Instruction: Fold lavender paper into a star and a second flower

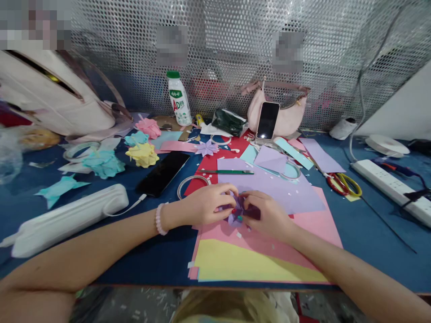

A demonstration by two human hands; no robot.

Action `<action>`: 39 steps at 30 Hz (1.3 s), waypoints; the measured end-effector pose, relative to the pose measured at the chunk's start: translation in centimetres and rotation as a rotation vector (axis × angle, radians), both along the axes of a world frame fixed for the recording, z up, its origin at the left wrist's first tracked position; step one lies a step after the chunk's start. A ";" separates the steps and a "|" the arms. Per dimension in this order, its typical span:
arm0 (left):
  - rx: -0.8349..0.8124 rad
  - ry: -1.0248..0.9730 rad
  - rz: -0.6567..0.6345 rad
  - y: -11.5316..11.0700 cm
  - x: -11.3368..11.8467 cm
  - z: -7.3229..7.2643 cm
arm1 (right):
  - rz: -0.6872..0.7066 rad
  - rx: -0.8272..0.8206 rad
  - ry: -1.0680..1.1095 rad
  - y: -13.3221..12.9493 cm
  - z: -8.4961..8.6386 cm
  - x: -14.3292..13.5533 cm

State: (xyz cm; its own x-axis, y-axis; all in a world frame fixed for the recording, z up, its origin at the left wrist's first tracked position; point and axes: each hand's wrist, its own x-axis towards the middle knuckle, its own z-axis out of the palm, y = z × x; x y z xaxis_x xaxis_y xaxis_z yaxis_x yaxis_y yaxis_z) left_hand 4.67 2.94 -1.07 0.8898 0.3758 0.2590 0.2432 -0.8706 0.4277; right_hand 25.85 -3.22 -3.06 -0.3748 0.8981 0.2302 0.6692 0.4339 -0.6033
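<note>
Hands [215, 204] [267, 213] pinching | purple paper piece [235, 215] between them (above coloured sheets [266, 251])

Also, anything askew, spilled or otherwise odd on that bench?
Nothing spilled that I can see. Small paper scraps lie strewn over the purple sheet and red sheet, looking untidy. The coloured sheets under the left hand and right hand are stacked unevenly, edges askew.

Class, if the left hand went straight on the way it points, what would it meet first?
The left hand would likely push into the folded purple paper it is handling, though depth is unclear.
</note>
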 end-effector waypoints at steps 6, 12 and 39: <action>0.150 0.085 -0.054 0.4 -0.2 0.3 | 0.025 0.000 0.022 0.0 0.0 0.2; 0.159 0.138 -0.069 1.0 -0.2 -0.4 | 0.091 0.012 0.037 0.3 -0.2 0.5; 0.074 0.019 0.157 -0.6 2.4 -1.7 | 0.116 0.035 0.037 0.8 -0.9 0.7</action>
